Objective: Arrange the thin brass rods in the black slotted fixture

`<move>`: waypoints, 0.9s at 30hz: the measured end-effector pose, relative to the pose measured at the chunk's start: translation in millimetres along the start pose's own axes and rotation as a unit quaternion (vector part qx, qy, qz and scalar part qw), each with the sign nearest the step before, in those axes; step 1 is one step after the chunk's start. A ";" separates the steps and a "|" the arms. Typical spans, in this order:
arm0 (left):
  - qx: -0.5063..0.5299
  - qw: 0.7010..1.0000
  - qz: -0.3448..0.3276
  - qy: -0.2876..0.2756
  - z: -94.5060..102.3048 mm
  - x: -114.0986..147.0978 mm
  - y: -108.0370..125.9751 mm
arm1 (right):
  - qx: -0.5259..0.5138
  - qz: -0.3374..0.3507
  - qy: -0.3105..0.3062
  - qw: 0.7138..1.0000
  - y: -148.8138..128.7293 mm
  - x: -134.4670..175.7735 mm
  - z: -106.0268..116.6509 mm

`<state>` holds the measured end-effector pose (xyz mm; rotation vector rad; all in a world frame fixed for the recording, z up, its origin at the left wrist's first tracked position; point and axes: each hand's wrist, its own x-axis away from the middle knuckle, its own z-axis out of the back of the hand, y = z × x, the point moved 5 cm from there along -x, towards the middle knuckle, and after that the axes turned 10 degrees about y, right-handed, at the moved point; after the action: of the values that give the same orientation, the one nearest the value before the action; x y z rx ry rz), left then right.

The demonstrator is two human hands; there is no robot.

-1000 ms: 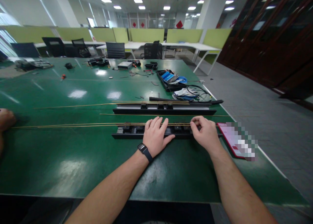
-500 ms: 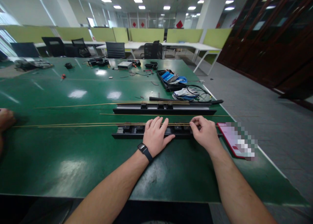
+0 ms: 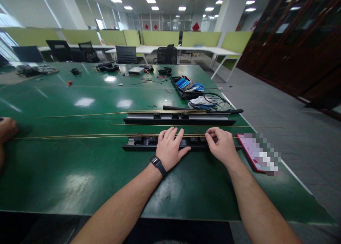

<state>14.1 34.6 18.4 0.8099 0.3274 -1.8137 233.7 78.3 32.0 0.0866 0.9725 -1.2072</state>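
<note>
A long black channel rail (image 3: 144,148) with dark blocks inside lies across the green table before me. Thin brass-coloured rods (image 3: 87,136) run along its far side and stretch out to the left. My left hand (image 3: 170,148), with a dark band on the wrist, rests open over the rail's middle, fingers spread across the rods. Near the rail's right end, my right hand (image 3: 221,144) pinches a thin brass rod between thumb and forefinger. Its other fingers are curled, and the exact pinch point is partly hidden.
Behind lies a second black rail (image 3: 186,122) with more rods on top, and a single rod between the two. A red-edged card or device (image 3: 249,151), partly blurred, lies right. Farther back are a tray (image 3: 183,93) and gloves (image 3: 202,101). Another person's hand (image 3: 7,129) is at far left.
My right hand has shifted slightly left along the rail, still pinching. My left hand stays in place. The other person's hand has moved very slightly.
</note>
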 end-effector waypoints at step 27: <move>0.006 1.000 -0.004 -0.001 0.0 0.3 -0.7 | 0.017 -0.016 -0.001 1.000 8.6 -0.6 0.1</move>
<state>13.5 34.6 18.1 0.8161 0.3198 -1.8242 240.8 82.1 28.8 0.0979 0.9545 -1.2536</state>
